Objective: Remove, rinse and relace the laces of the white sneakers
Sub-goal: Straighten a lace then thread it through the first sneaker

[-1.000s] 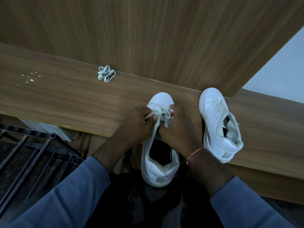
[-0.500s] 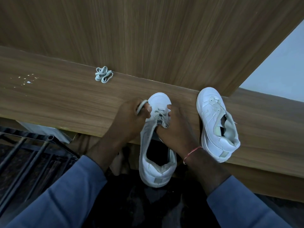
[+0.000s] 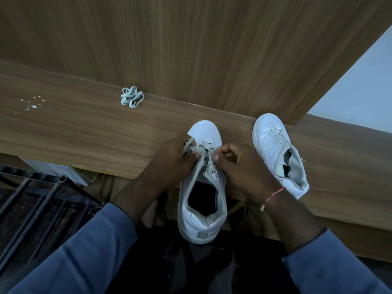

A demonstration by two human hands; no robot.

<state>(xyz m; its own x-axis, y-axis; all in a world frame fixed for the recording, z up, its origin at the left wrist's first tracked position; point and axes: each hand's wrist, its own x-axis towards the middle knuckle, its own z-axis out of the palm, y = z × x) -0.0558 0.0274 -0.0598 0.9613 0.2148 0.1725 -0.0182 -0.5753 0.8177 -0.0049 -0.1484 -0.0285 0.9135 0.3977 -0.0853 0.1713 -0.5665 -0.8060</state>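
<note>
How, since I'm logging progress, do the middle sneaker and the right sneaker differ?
The middle sneaker is held: left hand and right hand pinch its lace; the right sneaker lies untouched. The middle sneaker's heel overhangs the ledge; the right sneaker rests wholly on it. Both are white, toes toward the back panel.

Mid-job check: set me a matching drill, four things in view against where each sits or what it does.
1 bundled lace
2 centre sneaker
3 other sneaker
4 left hand

A heel past the front edge of the shelf
B pinches the threaded lace
C lies untouched at far right
D loose by the back panel

Pairs: 1-D, 2-A, 3-C, 4-B
</note>
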